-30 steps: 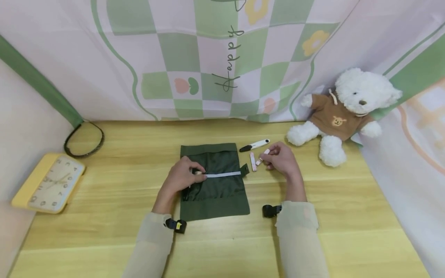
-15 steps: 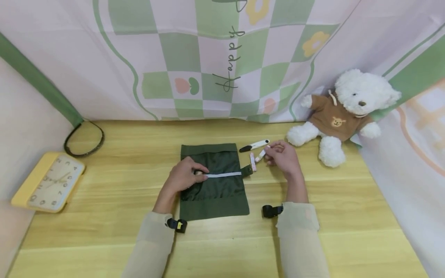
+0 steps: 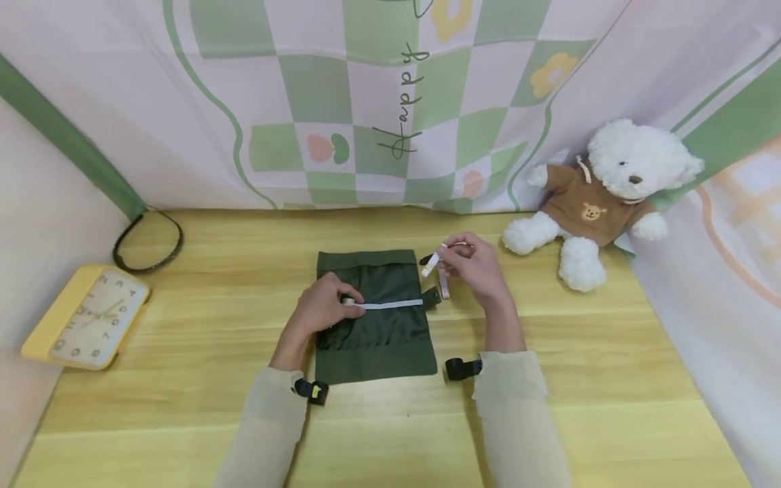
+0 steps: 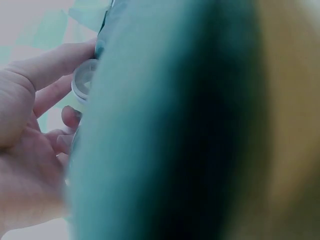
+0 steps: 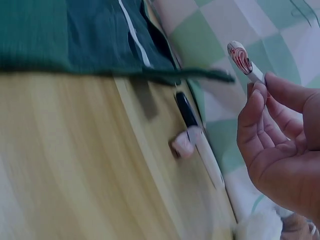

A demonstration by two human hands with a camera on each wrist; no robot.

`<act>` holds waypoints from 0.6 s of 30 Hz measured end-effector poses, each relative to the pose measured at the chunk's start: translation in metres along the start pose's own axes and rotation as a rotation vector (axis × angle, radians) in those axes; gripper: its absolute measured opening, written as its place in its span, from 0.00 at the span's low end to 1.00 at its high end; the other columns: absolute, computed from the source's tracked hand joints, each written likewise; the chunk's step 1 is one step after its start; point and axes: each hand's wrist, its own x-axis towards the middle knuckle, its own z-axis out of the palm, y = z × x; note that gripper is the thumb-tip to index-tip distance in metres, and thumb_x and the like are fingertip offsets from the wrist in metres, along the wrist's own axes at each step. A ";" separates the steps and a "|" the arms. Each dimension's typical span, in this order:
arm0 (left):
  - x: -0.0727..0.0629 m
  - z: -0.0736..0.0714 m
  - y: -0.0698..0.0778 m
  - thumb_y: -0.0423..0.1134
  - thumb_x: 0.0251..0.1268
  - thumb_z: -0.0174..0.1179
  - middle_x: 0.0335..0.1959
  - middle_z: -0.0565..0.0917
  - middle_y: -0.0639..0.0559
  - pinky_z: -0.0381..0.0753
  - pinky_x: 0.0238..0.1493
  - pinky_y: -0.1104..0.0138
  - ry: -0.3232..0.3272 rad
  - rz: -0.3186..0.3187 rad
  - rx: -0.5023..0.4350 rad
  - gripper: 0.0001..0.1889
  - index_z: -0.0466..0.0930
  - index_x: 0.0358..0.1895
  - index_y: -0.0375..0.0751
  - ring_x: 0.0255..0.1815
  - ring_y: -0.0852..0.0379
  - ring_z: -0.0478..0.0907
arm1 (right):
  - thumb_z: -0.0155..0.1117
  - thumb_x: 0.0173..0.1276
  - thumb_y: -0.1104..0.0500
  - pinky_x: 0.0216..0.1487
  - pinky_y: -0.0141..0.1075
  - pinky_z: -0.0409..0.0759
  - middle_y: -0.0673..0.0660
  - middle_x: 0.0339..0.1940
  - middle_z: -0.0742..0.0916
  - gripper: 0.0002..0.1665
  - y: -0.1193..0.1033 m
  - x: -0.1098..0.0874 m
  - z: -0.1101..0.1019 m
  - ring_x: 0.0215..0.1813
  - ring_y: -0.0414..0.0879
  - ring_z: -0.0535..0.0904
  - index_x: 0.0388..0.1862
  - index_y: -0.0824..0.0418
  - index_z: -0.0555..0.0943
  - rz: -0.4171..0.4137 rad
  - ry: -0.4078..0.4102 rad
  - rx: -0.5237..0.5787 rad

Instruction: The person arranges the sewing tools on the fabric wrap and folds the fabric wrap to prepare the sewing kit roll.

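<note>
A dark green fabric pouch (image 3: 378,359) lies spread flat with a white elastic band (image 3: 396,305) across its middle. At the band's left end my left hand (image 3: 320,305) pinches it between thumb and finger. A small round thing with a pale rim (image 4: 84,80) sits by those fingers; its kind is unclear. My right hand (image 3: 472,268) holds up a small flat white strip (image 3: 432,263), whose end shows coiled red-and-white layers in the right wrist view. A similar pinkish strip (image 3: 444,288) lies on the table below that hand. Beyond it is a black-and-white tool (image 5: 207,155), partly hidden in the head view.
A yellow clock (image 3: 91,315) and a black hoop (image 3: 148,268) stand at the left of the wooden table (image 3: 213,400). A white teddy bear (image 3: 601,210) in a brown top sits at the back right. A checked cloth (image 3: 317,88) hangs behind.
My right hand has lifted the white strip off the table area and moved left, toward the pouch, now covering much of the black-and-white tool. The left hand stays almost still.
</note>
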 end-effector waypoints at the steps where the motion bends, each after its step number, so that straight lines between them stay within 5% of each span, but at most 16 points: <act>1: 0.000 0.000 0.000 0.45 0.63 0.72 0.56 0.76 0.44 0.66 0.40 0.60 -0.002 0.000 -0.003 0.07 0.92 0.42 0.50 0.45 0.50 0.71 | 0.65 0.74 0.60 0.42 0.41 0.84 0.54 0.33 0.87 0.15 -0.001 0.001 0.003 0.37 0.50 0.83 0.51 0.68 0.74 0.001 -0.009 0.004; 10: 0.004 0.001 -0.001 0.44 0.62 0.73 0.37 0.81 0.52 0.64 0.31 0.63 0.003 0.021 -0.019 0.05 0.93 0.39 0.50 0.29 0.53 0.68 | 0.64 0.75 0.63 0.38 0.39 0.82 0.55 0.34 0.86 0.13 -0.006 0.002 0.017 0.34 0.48 0.81 0.50 0.69 0.74 -0.009 -0.058 0.011; 18: 0.002 0.001 0.000 0.44 0.62 0.73 0.45 0.83 0.51 0.63 0.31 0.64 0.006 0.011 -0.011 0.05 0.93 0.39 0.50 0.30 0.54 0.68 | 0.63 0.75 0.63 0.37 0.39 0.82 0.59 0.35 0.85 0.12 -0.006 0.001 0.024 0.33 0.49 0.81 0.50 0.68 0.74 -0.019 -0.083 -0.007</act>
